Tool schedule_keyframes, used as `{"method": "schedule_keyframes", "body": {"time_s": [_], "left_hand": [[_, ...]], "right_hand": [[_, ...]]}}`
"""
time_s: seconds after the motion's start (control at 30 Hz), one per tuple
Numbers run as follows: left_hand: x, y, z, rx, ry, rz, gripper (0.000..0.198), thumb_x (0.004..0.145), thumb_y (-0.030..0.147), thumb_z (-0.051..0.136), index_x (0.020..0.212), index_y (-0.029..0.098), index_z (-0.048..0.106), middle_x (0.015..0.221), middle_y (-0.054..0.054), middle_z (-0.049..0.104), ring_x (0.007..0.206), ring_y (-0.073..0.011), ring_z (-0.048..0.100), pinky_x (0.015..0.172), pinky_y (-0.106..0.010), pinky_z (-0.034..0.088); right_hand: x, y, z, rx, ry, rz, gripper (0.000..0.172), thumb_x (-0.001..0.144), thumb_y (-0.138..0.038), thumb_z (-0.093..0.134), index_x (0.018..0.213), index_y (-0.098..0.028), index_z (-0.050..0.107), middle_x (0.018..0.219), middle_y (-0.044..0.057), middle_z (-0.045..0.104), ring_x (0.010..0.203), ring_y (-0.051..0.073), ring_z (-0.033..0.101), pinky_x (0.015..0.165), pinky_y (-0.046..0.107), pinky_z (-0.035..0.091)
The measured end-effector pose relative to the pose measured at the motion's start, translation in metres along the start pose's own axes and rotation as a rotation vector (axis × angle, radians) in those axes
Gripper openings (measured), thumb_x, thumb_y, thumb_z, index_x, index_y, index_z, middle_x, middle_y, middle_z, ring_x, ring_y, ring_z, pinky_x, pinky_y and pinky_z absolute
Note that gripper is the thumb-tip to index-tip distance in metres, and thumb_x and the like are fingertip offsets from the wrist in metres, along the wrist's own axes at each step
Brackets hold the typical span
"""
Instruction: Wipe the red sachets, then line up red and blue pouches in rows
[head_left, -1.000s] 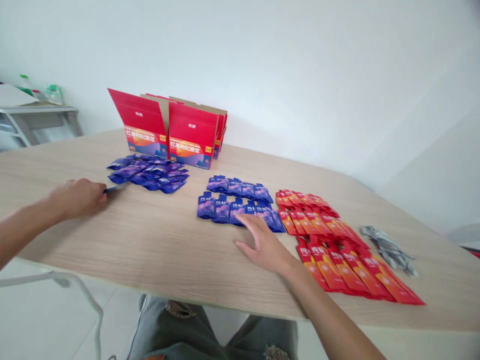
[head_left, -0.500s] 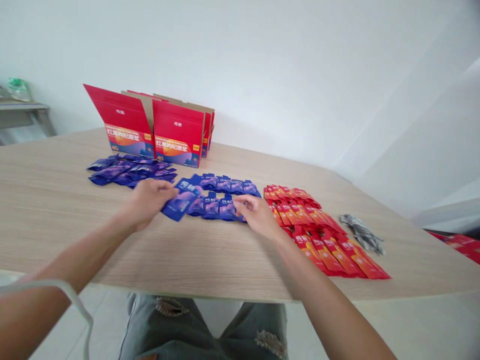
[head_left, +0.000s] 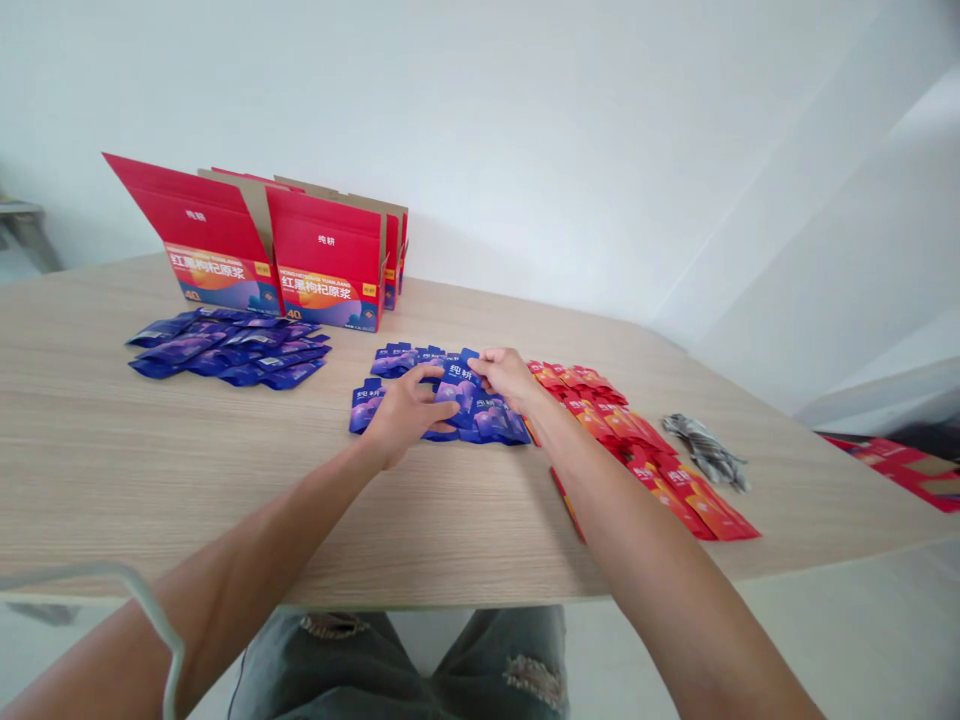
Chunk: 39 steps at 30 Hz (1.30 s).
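My right hand (head_left: pixel 510 378) pinches the top right corner of a blue-purple pouch (head_left: pixel 459 385) that lies over others in the rows. Beside that pouch's left edge is my left hand (head_left: pixel 409 412), its fingers spread and not closed on anything. More blue pouches lie in two rows beneath and around the hands, such as the pouch at the left end of the near row (head_left: pixel 366 398). My left hand covers part of that row. Rows of red-orange pouches (head_left: pixel 634 432) lie to the right, partly hidden by my right forearm.
Open red cartons (head_left: pixel 326 262) stand at the back left of the table (head_left: pixel 262 500). A loose heap of blue pouches (head_left: pixel 229 345) sits before them. Right of the red pouches lies a crumpled grey striped bundle (head_left: pixel 705 450). A pale cable (head_left: pixel 146 600) crosses the lower left.
My left hand has carried the pouch rightward to the rows and its fingers have opened. My right hand now grips that pouch's top corner. The view has shifted slightly right.
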<state>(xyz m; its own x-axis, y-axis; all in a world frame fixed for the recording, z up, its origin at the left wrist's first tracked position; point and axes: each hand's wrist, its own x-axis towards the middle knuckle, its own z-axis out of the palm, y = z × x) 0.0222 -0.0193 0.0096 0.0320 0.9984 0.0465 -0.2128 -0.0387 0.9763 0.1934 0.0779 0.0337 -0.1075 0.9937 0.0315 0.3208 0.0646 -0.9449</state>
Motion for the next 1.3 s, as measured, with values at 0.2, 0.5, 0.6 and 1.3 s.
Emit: {"method": "schedule_keyframes", "body": {"time_s": [0.2,0.5,0.6,1.3], "left_hand": [[0.004,-0.029,-0.013,0.336,-0.124,0.148,0.048,0.07,0.012,0.082,0.116,0.017,0.071,0.075,0.003,0.069,0.067,-0.0149,0.07,0.063,-0.024,0.053],[0.004,-0.039,-0.021,1.151,-0.072,0.541,0.023,0.087,0.009,0.071,0.104,0.022,0.081,0.086,-0.004,0.077,0.08,-0.0198,0.071,0.077,-0.03,0.053],[0.005,-0.041,-0.024,1.26,-0.129,0.597,0.018,0.091,0.011,0.072,0.101,0.022,0.081,0.091,-0.006,0.077,0.089,-0.0227,0.072,0.082,-0.032,0.054],[-0.002,-0.033,-0.01,1.524,-0.265,0.478,0.015,0.099,0.013,0.069,0.108,0.018,0.079,0.109,-0.01,0.071,0.108,-0.0265,0.066,0.092,-0.037,0.057]], "right_hand": [[0.017,0.019,0.005,-0.136,-0.011,-0.021,0.034,0.081,-0.032,0.082,0.066,-0.022,0.053,0.053,-0.008,0.05,0.048,0.009,0.044,0.05,0.022,0.036],[0.032,0.041,0.01,-0.405,-0.027,-0.105,0.022,0.085,-0.027,0.073,0.066,-0.02,0.066,0.059,-0.005,0.059,0.056,0.011,0.052,0.06,0.024,0.038],[0.033,0.042,0.008,-0.491,-0.022,-0.134,0.022,0.086,-0.03,0.075,0.066,-0.021,0.07,0.06,-0.004,0.064,0.061,0.013,0.058,0.064,0.025,0.042],[0.039,0.042,0.012,-0.771,0.007,-0.159,0.018,0.085,-0.022,0.085,0.067,-0.026,0.083,0.075,0.003,0.082,0.081,0.021,0.079,0.077,0.026,0.054]]}}
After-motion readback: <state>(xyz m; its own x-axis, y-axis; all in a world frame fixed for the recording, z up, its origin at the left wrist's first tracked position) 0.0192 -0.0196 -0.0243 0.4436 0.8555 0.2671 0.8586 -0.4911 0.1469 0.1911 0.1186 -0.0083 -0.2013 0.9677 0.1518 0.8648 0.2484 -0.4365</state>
